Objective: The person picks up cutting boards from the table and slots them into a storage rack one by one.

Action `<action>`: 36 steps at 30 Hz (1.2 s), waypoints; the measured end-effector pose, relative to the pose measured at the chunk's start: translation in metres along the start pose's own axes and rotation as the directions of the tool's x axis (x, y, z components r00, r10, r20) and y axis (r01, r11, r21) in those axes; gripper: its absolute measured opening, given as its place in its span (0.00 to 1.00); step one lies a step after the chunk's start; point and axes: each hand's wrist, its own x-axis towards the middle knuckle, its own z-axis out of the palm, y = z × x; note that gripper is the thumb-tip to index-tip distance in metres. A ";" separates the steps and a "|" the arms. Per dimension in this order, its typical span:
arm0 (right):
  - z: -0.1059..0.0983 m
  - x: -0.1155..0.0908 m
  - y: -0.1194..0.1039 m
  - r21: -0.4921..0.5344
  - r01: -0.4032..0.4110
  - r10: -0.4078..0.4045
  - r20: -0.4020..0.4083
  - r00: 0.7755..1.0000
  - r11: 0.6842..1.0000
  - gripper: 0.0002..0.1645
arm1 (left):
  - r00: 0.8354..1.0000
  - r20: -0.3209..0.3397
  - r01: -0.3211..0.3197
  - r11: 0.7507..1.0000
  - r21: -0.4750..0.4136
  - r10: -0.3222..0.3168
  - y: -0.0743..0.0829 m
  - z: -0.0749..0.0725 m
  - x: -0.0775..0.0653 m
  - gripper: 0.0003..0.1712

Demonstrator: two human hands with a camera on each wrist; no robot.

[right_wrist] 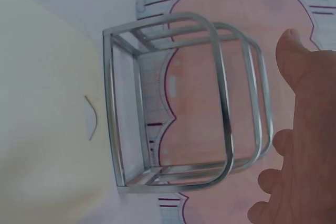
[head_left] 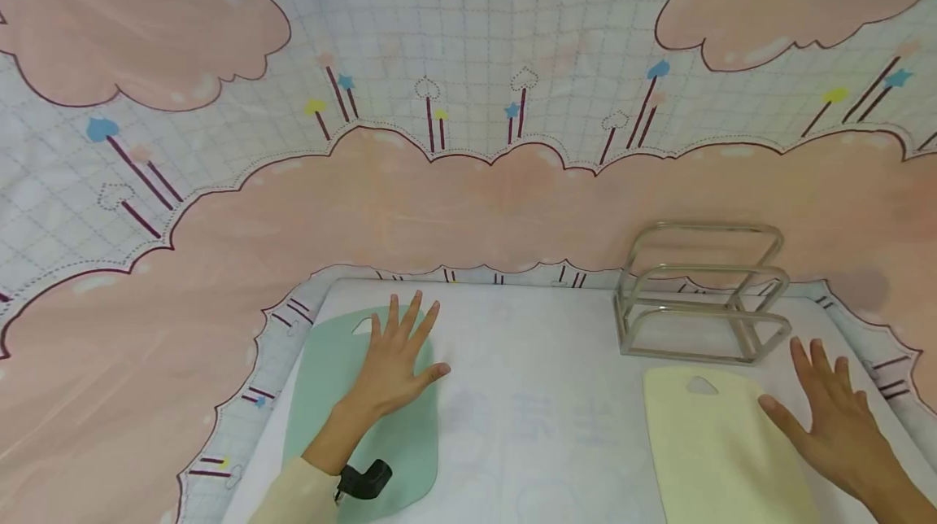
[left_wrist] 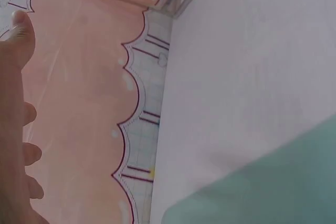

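Note:
My left hand [head_left: 395,365] is spread, fingers straight, above a green cutting board [head_left: 322,394] that lies flat on the left. Whether it touches the board cannot be told from the head view. On the right, my right hand [head_left: 838,418] is held with fingers extended beside the right edge of a pale yellow cutting board [head_left: 710,443]. Nothing is in either hand. Just behind the yellow board stands a metal rack [head_left: 695,357] with three rounded upright loops, seen close up in the right wrist view as a silver frame [right_wrist: 226,108].
A white tabletop [head_left: 534,394] lies under the boards and rack. Behind and around it hangs or spreads a cloth [head_left: 468,207] printed with pink clouds, stars and hearts. A black wrist strap mount [head_left: 366,479] sits on the left wrist.

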 end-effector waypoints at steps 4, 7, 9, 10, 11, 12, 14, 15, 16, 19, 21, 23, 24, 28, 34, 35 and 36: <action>0.001 -0.002 0.003 0.030 -0.012 0.012 -0.018 1.000 0.999 0.50 | 1.000 0.011 -0.011 0.999 -0.044 0.011 0.014 0.004 0.008 0.57; 0.002 -0.001 0.004 0.070 -0.005 0.008 -0.031 0.999 0.998 0.49 | 1.000 0.001 -0.020 0.997 -0.077 0.020 0.024 0.008 0.014 0.57; 0.003 0.000 0.005 0.096 -0.002 0.006 -0.035 0.999 0.995 0.49 | 1.000 -0.005 -0.023 0.994 -0.103 0.022 0.031 0.010 0.019 0.57; 0.003 0.000 0.005 0.108 -0.004 0.007 -0.033 0.999 0.994 0.48 | 1.000 -0.005 -0.023 0.994 -0.105 0.023 0.034 0.012 0.021 0.57; 0.003 0.000 0.006 0.116 -0.005 0.009 -0.033 0.999 0.993 0.48 | 1.000 -0.003 -0.023 0.994 -0.110 0.023 0.037 0.014 0.023 0.57; 0.004 0.000 0.006 0.123 -0.008 0.012 -0.034 0.999 0.992 0.48 | 1.000 -0.003 -0.026 0.993 -0.114 0.026 0.040 0.016 0.026 0.57; 0.005 0.000 0.007 0.143 -0.015 0.020 -0.032 0.999 0.990 0.47 | 1.000 0.001 -0.027 0.991 -0.129 0.027 0.047 0.020 0.031 0.56; 0.005 0.000 0.007 0.154 -0.017 0.023 -0.035 0.999 0.988 0.47 | 1.000 0.001 -0.026 0.991 -0.134 0.027 0.050 0.022 0.033 0.56; 0.005 0.000 0.007 0.165 -0.019 0.025 -0.036 0.999 0.986 0.47 | 1.000 -0.001 -0.027 0.989 -0.145 0.027 0.053 0.023 0.035 0.56; 0.007 0.001 0.008 0.195 -0.018 0.027 -0.041 0.999 0.981 0.46 | 0.999 -0.011 -0.034 0.982 -0.185 0.032 0.061 0.025 0.042 0.57; 0.008 0.002 0.008 0.218 -0.011 0.022 -0.050 0.999 0.976 0.45 | 0.999 -0.016 -0.040 0.977 -0.210 0.037 0.066 0.026 0.047 0.57; 0.008 0.002 0.010 0.238 -0.006 0.020 -0.055 0.998 0.971 0.44 | 0.999 -0.018 -0.042 0.972 -0.231 0.039 0.072 0.028 0.051 0.57; 0.008 0.003 0.010 0.247 -0.008 0.023 -0.058 0.998 0.969 0.44 | 0.999 -0.018 -0.042 0.968 -0.246 0.038 0.075 0.030 0.053 0.57; 0.008 0.004 0.014 0.274 -0.036 0.052 -0.052 0.997 0.961 0.43 | 0.999 -0.039 -0.037 0.944 -0.329 0.025 0.088 0.045 0.060 0.58; 0.019 0.002 0.017 0.321 -0.059 0.080 -0.052 0.995 0.945 0.43 | 0.999 -0.034 -0.035 0.895 -0.444 0.022 0.117 0.072 0.063 0.57; 0.021 0.002 0.017 0.325 -0.058 0.081 -0.056 0.995 0.944 0.43 | 0.999 -0.033 -0.038 0.890 -0.454 0.026 0.122 0.075 0.064 0.57; 0.022 0.002 0.017 0.327 -0.058 0.082 -0.060 0.995 0.943 0.43 | 0.999 -0.036 -0.042 0.885 -0.464 0.028 0.126 0.077 0.065 0.57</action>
